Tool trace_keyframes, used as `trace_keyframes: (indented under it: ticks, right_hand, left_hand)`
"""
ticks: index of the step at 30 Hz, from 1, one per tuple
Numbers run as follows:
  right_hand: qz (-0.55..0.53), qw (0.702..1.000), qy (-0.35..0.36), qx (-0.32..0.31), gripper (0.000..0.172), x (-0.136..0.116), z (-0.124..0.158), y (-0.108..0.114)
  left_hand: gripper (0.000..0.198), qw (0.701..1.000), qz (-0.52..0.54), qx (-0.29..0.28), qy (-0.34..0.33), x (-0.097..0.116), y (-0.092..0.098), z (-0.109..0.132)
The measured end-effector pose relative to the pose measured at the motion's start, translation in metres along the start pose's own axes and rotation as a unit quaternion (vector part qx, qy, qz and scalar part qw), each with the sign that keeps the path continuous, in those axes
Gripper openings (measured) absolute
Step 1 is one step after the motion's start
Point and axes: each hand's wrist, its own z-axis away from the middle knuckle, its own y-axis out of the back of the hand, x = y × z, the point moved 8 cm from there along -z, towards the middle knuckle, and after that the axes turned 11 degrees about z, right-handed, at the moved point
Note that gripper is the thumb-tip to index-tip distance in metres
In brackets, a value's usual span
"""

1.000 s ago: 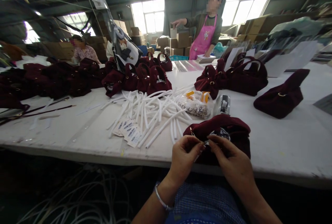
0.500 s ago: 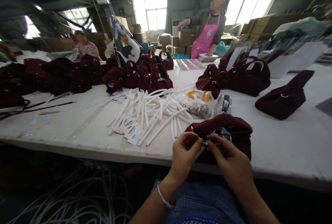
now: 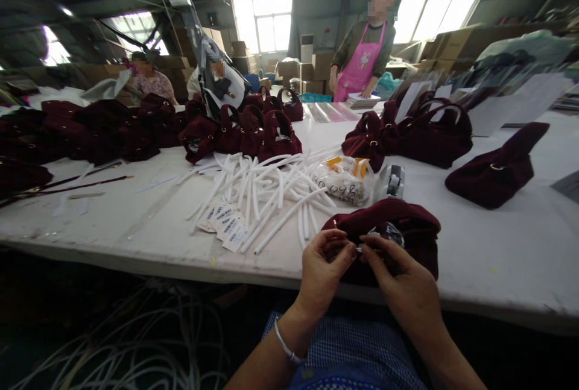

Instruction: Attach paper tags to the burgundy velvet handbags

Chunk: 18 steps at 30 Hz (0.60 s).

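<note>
A dark red handbag [image 3: 402,215] lies at the table's front edge, directly before me. Over its front side, my left hand [image 3: 323,266] is closed in a pinch, thumb against fingertips. My right hand [image 3: 400,278] pinches close beside it, their fingertips almost meeting. Something small and pale shows between the two pinches, too tiny to name. Black wrapping [image 3: 388,232] peeks out of the bag's opening behind my right fingers. To the left of the bag lie loose white tubes [image 3: 271,197] and a few barcode tags [image 3: 230,227].
A clear plastic bag with handwriting [image 3: 346,182] and a tape dispenser [image 3: 392,182] stand behind the handbag. More dark red handbags [image 3: 493,167] line the white table [image 3: 158,227]. Across it stands a person in a pink apron [image 3: 362,64].
My hands stay almost in place, the pinched fingertips shifting only slightly. The person in the pink apron has lowered an outstretched arm. At far left, a person has raised some pale material.
</note>
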Motion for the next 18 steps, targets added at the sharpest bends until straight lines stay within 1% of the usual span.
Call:
trace_keyframes:
  ticks: [5, 9, 12, 14, 16, 18]
  right_hand:
    - [0.018, 0.999, 0.024, 0.012, 0.029, -0.003, 0.001, 0.001]
    - [0.034, 0.997, 0.048, 0.041, 0.028, -0.005, 0.003, 0.002]
    - [0.031, 0.996, 0.055, 0.066, 0.028, -0.009, 0.006, 0.0]
    - [0.026, 0.995, 0.054, 0.08, 0.029, -0.009, 0.008, -0.001]
    - [0.025, 0.994, 0.046, 0.095, 0.033, -0.003, 0.011, 0.0]
    - [0.021, 0.993, 0.041, 0.105, 0.037, 0.01, 0.014, -0.002]
  left_hand:
    - [0.032, 1.0, -0.021, 0.004, -0.002, 0.003, 0.0, 0.002]
    - [0.032, 0.999, -0.032, 0.016, -0.002, 0.004, 0.0, 0.002]
    - [0.032, 0.999, -0.026, 0.033, 0.001, 0.002, 0.002, 0.002]
    - [0.033, 0.998, -0.015, 0.054, 0.002, -0.001, 0.004, 0.003]
    - [0.036, 0.997, 0.004, 0.075, 0.008, -0.004, 0.005, 0.007]
    - [0.039, 0.995, 0.026, 0.092, 0.014, -0.009, 0.004, 0.01]
